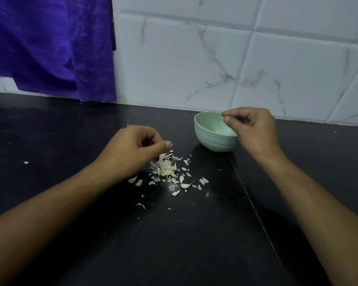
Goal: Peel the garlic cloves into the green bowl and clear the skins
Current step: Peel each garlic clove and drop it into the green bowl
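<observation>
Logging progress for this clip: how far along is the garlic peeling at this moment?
Done: a pile of skins lies on the counter, so peeling is under way. In hand: the right hand pinches a small pale bit over the green bowl; the left hand hovers at the pile. Left: a few likely cloves and all the skins.

Surroundings of the work area: counter, wall and cloth
A polished black countertop (91,234), crossed by a thin seam (255,211) running from near to far, met a wall of white marble-veined tiles (236,69) with grey grout lines; a purple cloth (50,44) hung in folds before the wall at upper left, its lower edge near the countertop's back edge
</observation>
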A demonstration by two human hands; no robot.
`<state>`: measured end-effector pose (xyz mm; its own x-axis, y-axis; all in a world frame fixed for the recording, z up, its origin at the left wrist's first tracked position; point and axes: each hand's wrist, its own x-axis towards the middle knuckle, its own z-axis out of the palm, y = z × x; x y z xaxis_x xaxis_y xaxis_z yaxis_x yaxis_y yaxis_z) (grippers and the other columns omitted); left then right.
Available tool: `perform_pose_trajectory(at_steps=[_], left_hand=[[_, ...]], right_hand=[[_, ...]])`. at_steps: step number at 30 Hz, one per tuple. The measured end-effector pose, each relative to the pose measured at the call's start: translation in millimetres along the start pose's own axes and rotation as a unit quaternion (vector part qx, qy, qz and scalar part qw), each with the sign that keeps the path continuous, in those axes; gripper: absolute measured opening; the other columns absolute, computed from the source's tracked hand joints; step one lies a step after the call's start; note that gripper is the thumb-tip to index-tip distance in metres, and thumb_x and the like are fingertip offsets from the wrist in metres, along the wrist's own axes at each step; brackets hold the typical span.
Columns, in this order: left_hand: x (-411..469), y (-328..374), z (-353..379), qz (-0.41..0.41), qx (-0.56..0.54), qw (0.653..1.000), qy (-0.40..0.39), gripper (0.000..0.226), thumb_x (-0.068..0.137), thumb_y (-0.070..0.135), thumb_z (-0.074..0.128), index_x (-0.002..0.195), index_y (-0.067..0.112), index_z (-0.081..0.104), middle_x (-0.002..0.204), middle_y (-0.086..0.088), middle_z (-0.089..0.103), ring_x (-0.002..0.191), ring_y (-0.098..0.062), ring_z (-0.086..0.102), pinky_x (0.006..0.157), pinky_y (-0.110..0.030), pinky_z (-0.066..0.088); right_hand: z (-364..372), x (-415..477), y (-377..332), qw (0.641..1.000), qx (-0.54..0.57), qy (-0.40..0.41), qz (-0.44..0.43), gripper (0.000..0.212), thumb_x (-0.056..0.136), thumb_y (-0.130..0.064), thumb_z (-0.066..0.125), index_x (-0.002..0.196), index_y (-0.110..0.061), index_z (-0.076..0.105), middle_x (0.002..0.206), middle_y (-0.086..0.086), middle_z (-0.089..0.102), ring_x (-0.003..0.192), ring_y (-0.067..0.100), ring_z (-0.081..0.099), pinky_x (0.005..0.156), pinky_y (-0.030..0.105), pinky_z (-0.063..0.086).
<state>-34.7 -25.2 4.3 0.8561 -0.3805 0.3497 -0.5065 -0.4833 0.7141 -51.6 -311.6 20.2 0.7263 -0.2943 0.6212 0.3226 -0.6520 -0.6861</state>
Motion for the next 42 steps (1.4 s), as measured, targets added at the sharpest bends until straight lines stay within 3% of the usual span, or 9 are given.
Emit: perform_pose_trajectory(at_steps=[7,12,15,18,23,28,35,39,42], left_hand=[[1.6,-1.4,-3.7,0.002,-0.030,1.000,-0.007,0.014,0.089,0.018,0.071,0.086,0.031,0.077,0.081,0.003,0.078,0.080,-0.022,0.075,0.086,-0.048,0.061],[2.2,-0.4,-3.3,-0.001,-0.033,0.999,-0.027,0.029,0.086,0.026,0.046,0.083,0.036,0.072,0.076,-0.004,0.073,0.071,-0.020,0.068,0.077,-0.043,0.056],[2.4,-1.8,-3.4,0.017,-0.027,0.999,-0.027,0.028,0.101,0.021,0.050,0.093,0.035,0.072,0.075,-0.012,0.069,0.063,-0.008,0.065,0.067,-0.033,0.052],[1.5,-1.4,-2.2,0.030,-0.026,0.999,-0.025,0.014,0.104,0.025,0.061,0.108,0.032,0.073,0.072,0.001,0.071,0.062,-0.004,0.068,0.062,-0.022,0.052],[1.9,0.2,-1.7,0.041,0.004,0.999,-0.036,0.019,0.097,0.017,0.069,0.098,0.033,0.080,0.083,0.006,0.078,0.076,-0.014,0.074,0.078,-0.036,0.061],[-0.1,3.1,-4.2,0.042,-0.007,0.997,-0.069,0.027,0.088,0.018,0.053,0.083,0.031,0.076,0.078,-0.003,0.074,0.075,-0.026,0.069,0.074,-0.042,0.056],[0.5,-1.3,-0.7,0.043,-0.029,0.996,-0.066,0.021,0.105,0.021,0.057,0.103,0.031,0.076,0.077,-0.009,0.072,0.069,-0.015,0.069,0.070,-0.033,0.054],[-0.3,-0.5,0.6,0.063,-0.040,0.993,-0.088,0.011,0.100,0.036,0.069,0.101,0.029,0.078,0.076,0.000,0.074,0.070,-0.011,0.071,0.073,-0.038,0.058],[-0.4,1.4,0.6,0.069,-0.064,0.992,-0.084,0.018,0.094,0.045,0.072,0.100,0.029,0.080,0.083,0.003,0.078,0.078,-0.015,0.074,0.077,-0.041,0.060]], right_hand=[[-2.3,-6.0,-19.5,0.999,0.046,0.020,-0.018,0.013,0.097,-0.017,0.070,0.105,-0.019,0.081,0.088,-0.009,0.077,0.086,0.008,0.072,0.083,0.024,0.056],[4.6,-26.5,-49.8,0.972,0.077,-0.211,-0.065,0.005,0.095,-0.015,0.075,0.093,-0.011,0.079,0.072,-0.002,0.072,0.065,0.010,0.065,0.064,0.025,0.055],[12.3,-34.9,-52.3,0.946,0.021,-0.311,-0.085,0.011,0.087,-0.024,0.083,0.083,-0.015,0.079,0.081,0.001,0.073,0.070,0.009,0.064,0.065,0.021,0.048],[12.9,-37.9,-52.0,0.919,-0.004,-0.388,-0.070,0.015,0.094,-0.032,0.075,0.092,-0.018,0.081,0.091,0.001,0.070,0.069,0.004,0.061,0.061,0.016,0.044],[13.6,-41.9,-51.4,0.858,-0.026,-0.513,-0.008,0.017,0.084,-0.023,0.086,0.098,-0.019,0.078,0.083,0.006,0.073,0.056,-0.001,0.054,0.054,0.013,0.040],[19.1,-46.0,-53.1,0.853,-0.052,-0.519,-0.011,0.009,0.087,-0.016,0.083,0.095,-0.014,0.079,0.074,-0.003,0.069,0.052,-0.002,0.052,0.053,0.011,0.038],[22.9,-50.1,-49.9,0.863,-0.090,-0.496,-0.042,0.005,0.100,-0.019,0.067,0.098,-0.020,0.072,0.083,-0.003,0.072,0.065,0.009,0.060,0.059,0.025,0.046],[25.2,-47.8,-45.6,0.913,0.036,-0.406,0.009,0.006,0.103,-0.011,0.061,0.103,-0.008,0.066,0.077,-0.006,0.071,0.064,0.014,0.065,0.053,0.026,0.052],[28.3,-48.0,-47.2,0.928,0.150,-0.337,0.047,0.009,0.098,-0.002,0.067,0.104,0.004,0.067,0.083,0.016,0.073,0.062,0.018,0.067,0.053,0.027,0.057]])
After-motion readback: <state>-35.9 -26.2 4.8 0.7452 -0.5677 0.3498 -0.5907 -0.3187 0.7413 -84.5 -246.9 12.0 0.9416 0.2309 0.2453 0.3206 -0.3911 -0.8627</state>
